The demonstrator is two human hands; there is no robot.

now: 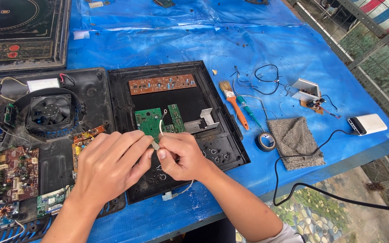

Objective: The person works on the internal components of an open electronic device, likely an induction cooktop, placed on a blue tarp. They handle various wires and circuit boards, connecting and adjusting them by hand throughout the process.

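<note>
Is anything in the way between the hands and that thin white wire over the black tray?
Nothing visible. The left hand and right hand already pinch the white wire between their fingertips, above the black tray, beside the green circuit board.

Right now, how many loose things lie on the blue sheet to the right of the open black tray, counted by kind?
Paintbrush: 1
Green screwdriver: 1
Black tape roll: 1
Grey cloth: 1
White power bank: 1
Total: 5

bare blue tarp [194, 45] beyond the open black casing [212, 148], brush [232, 102], tape roll [265, 141], grey cloth [296, 141] crowding right
</note>
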